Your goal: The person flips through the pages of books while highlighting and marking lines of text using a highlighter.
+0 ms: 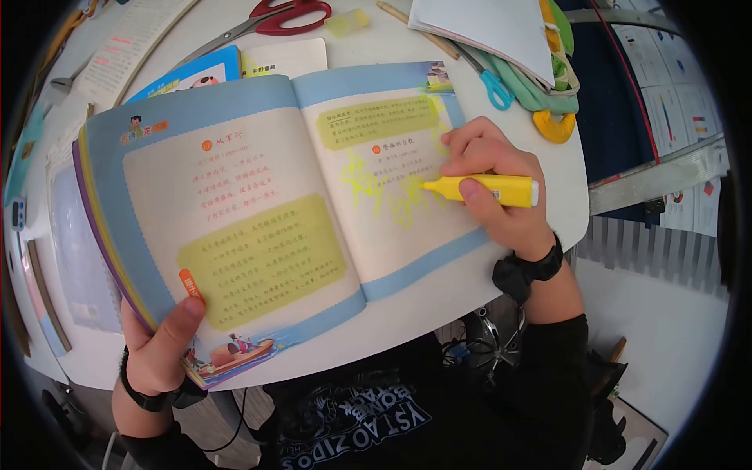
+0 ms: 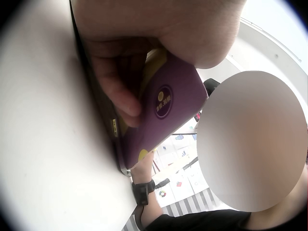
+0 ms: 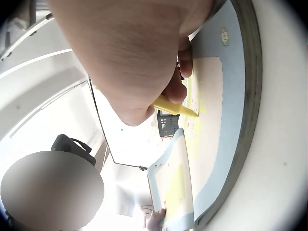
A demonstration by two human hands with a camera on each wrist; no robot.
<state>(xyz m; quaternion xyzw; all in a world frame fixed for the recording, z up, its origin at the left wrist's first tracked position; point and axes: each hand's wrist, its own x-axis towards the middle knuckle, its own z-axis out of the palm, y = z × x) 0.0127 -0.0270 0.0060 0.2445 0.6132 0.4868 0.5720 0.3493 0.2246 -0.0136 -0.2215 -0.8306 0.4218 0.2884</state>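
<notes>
- From my head view, the open book (image 1: 251, 172) lies across the front of the white table (image 1: 392, 309), its left side reaching past the near edge.
- I see the left hand (image 1: 160, 345) gripping the book's lower left corner, thumb pressed flat on the page.
- Only my left wrist view gives me the underside of that grip: the fingers are curled against the purple cover (image 2: 185, 86), near its round emblem (image 2: 163, 101).
- In my head view the right hand (image 1: 505, 184) pinches the yellow highlighter (image 1: 501, 190), thumb and fingers closed around the barrel, with the tip at the right page.
- My right wrist view shows the tip from low down, at the page, but the hand hides much of the barrel.
- Yellow scribbles (image 1: 364, 180) run over and around the print on the right page; my left wrist view shows none of them.
- Only the head view gives me the red-handled scissors (image 1: 294, 17) beyond the book and the blue-handled scissors (image 1: 495, 88) beside the stack of papers (image 1: 486, 35).
</notes>
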